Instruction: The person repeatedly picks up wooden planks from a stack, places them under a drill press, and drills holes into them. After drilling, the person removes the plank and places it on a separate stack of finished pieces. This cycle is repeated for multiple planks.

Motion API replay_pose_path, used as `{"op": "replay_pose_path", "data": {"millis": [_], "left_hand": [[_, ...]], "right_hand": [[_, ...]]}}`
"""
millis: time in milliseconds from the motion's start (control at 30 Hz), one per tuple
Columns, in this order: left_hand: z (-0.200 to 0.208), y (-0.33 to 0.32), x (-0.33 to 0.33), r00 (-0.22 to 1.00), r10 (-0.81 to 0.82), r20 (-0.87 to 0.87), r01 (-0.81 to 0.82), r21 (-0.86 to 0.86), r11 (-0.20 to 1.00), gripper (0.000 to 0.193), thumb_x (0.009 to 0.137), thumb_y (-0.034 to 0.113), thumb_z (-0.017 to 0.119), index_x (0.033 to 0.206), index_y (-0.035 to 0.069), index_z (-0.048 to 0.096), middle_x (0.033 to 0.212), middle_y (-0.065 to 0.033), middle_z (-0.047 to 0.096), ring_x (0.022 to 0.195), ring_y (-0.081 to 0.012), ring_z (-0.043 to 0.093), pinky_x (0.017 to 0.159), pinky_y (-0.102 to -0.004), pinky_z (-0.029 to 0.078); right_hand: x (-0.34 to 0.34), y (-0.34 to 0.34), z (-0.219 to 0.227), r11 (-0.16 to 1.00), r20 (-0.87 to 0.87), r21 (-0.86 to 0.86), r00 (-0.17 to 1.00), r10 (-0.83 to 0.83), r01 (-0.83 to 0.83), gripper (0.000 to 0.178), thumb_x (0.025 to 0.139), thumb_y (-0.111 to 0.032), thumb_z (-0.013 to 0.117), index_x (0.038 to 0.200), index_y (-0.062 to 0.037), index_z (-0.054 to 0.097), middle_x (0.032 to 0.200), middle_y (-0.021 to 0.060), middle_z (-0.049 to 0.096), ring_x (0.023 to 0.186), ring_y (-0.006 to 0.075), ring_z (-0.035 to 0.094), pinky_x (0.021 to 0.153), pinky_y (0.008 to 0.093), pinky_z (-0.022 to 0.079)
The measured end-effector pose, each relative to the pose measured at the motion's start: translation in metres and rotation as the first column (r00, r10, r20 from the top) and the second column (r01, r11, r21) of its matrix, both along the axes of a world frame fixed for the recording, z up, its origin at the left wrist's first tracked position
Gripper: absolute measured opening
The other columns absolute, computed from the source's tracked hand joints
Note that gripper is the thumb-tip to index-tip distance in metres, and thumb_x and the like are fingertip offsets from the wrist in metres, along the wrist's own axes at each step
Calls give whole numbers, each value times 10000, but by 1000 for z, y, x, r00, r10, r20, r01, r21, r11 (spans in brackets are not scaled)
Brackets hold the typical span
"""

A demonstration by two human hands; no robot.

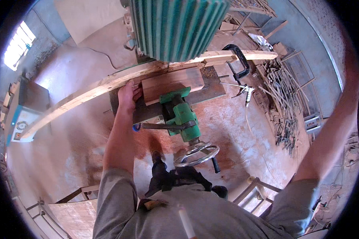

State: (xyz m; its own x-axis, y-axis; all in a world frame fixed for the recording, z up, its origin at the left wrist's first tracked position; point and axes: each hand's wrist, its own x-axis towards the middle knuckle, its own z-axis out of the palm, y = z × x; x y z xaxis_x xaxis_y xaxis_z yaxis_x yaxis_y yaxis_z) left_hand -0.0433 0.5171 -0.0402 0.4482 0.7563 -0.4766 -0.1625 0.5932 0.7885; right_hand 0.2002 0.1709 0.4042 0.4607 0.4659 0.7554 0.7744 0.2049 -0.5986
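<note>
A reddish-brown wooden block (173, 83) lies on the dark machine table (211, 91), against a long pale wooden strip (103, 85) that runs across behind it. My left hand (127, 95) is at the block's left end, its fingers bent in against the wood. A green clamp (183, 113) with a metal handwheel (196, 154) presses its jaw to the block's near side. Above stands a ribbed green motor housing (177, 28). My right arm is raised far to the right; the right hand (350, 65) fades into the dark rim, its fingers not discernible.
A black C-clamp (243, 65) grips the strip's right part. An air blow gun (246, 93) hangs right of the table, its hose trailing down. A grey cabinet (30, 105) stands left. Wood scraps and metal pieces (283, 103) lie piled at right. Reddish sawdust covers the floor.
</note>
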Motion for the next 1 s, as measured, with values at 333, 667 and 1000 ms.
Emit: {"op": "replay_pose_path", "data": {"millis": [333, 667, 1000], "left_hand": [[-6, 5, 4, 997, 58, -49, -58, -8, 998, 335, 869, 252, 586, 1091, 10, 520, 893, -101, 595, 740, -241, 645, 560, -337, 534], [-1, 4, 10, 986, 144, -90, -151, -88, 985, 366, 874, 251, 590, 1139, 14, 504, 970, -128, 605, 790, -265, 647, 647, -367, 551], [-25, 91, -158, 955, 294, -28, -294, -8, 956, 236, 936, 204, 527, 1097, 31, 523, 874, -104, 630, 698, -219, 658, 546, -306, 561]], "right_hand": [[-191, 151, -288, 132, -539, -788, 777, 326, -602, 426, 869, -430, 557, 1014, -33, 613, 1070, 176, 630, 1000, 321, 602, 856, 441, 470], [0, -33, -400, 691, -501, -722, 719, -482, -40, 354, 949, -231, 525, 1175, 38, 564, 959, 114, 661, 865, 190, 624, 757, 300, 485], [-39, -115, -383, 825, -703, -553, 467, -536, 114, 431, 950, -304, 504, 1205, 43, 506, 941, 132, 640, 758, 186, 618, 658, 308, 504]]}}
